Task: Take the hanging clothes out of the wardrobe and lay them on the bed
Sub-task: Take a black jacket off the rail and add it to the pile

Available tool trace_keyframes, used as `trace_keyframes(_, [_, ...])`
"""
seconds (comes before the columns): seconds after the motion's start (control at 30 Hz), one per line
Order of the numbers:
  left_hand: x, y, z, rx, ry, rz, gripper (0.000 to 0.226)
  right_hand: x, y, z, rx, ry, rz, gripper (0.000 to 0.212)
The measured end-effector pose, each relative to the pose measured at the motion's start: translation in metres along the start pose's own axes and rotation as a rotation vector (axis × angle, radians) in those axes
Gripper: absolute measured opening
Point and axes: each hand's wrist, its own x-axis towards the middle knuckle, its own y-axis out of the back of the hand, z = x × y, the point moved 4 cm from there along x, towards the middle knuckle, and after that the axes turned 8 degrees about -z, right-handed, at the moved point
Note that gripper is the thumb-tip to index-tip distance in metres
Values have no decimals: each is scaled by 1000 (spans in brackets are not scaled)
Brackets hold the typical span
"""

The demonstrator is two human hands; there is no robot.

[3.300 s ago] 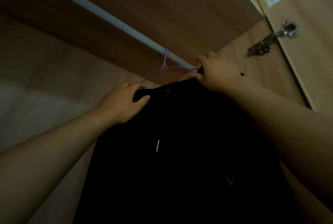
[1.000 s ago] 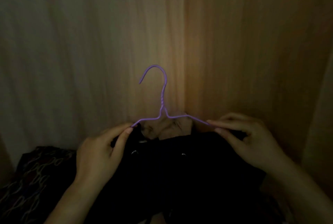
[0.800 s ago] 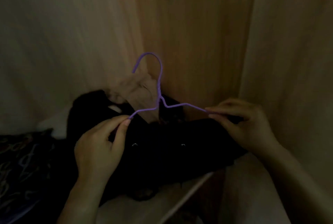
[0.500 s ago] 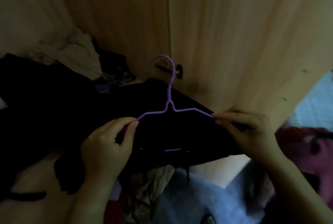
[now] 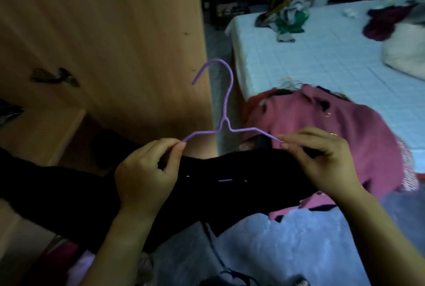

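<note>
Now both hands pinch the purple hanger, black garment draped below.

Dim, bluish, soft blur, bowed edges

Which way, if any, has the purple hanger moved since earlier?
Yes. The purple hanger left the rail and came out past the wardrobe door, toward the bed.

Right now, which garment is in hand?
The black garment, hung on the hanger that the left hand and right hand pinch at its shoulders. The pink garment and the maroon garment lie on the bed.
</note>
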Motion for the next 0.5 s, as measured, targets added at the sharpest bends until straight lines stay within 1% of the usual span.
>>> trace_keyframes(0.1, [1,-42,60,-34,-71,-42,25,-36,55,38,-10,-63,44,19])
trace_keyframes(0.23, [2,-103,145,-106,-148,-96,27,-85,134,90,-24,-160,96,14])
trace_keyframes(0.3, [5,-133,184,-141,-187,-121,28,-107,170,115,-47,-210,130,16])
trace_keyframes(0.43, [13,-182,242,-166,-222,-147,31,-129,226,152,-140,-248,160,17])
trace_keyframes(0.5, [22,-198,262,-188,-247,-150,31,-128,247,169,-140,-259,162,18])
